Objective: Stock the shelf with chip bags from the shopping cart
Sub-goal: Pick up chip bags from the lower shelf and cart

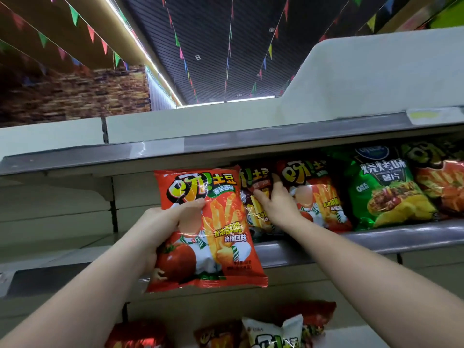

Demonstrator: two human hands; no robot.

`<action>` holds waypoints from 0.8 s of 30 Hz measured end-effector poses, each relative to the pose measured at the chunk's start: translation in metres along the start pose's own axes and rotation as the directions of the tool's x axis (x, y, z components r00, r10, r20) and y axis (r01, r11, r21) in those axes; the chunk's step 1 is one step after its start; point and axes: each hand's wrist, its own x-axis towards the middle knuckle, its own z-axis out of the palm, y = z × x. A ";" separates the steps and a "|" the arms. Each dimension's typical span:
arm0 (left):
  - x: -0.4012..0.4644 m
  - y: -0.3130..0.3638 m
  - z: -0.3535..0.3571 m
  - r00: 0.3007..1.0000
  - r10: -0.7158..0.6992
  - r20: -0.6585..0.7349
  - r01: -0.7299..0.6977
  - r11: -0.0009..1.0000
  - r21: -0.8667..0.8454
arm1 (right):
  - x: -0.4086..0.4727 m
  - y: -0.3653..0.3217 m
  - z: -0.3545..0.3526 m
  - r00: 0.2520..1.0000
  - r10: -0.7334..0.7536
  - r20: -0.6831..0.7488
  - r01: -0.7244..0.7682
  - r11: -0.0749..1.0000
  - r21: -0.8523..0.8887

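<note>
The left hand (160, 229) has its grip curled round a red chip bag (206, 229), thumb across the front near the upper left, fingers wrapped behind the left edge and showing again at the lower corner. The bag is held upright, label facing out, probably so it can slide into the row the same way as its neighbours. It hangs in front of the shelf (326, 243), not yet on it.

Just right of that grip, the right hand (276, 204) reaches into the row, fingers curled over the top of a dark chip bag (256, 197) standing on the shelf; it seems to be pulling or steadying this bag to open a gap. Touching that hand on its far side stands another red bag (319, 194), then a green bag (386, 189) further right.

Left of the held bag the shelf has room, so the bag likely goes there.

Below both grips, more bags (276, 332) lie bunched at the bottom of the view; whether they sit in the shopping cart cannot be told.
</note>
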 end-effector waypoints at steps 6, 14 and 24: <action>0.049 -0.038 -0.052 0.979 0.125 0.158 -0.118 0.991 -0.058 | -0.004 -0.008 0.000 0.999 0.032 -0.027 -0.033 0.998 -0.044; 0.009 -0.012 -0.040 1.000 -0.009 -0.024 0.006 0.995 -0.103 | -0.010 -0.013 -0.004 0.989 0.084 -0.121 -0.091 0.994 -0.057; 0.016 -0.018 -0.059 0.998 -0.041 -0.047 0.033 0.988 -0.150 | -0.047 -0.044 0.010 0.952 -0.292 -0.093 0.286 0.955 -0.077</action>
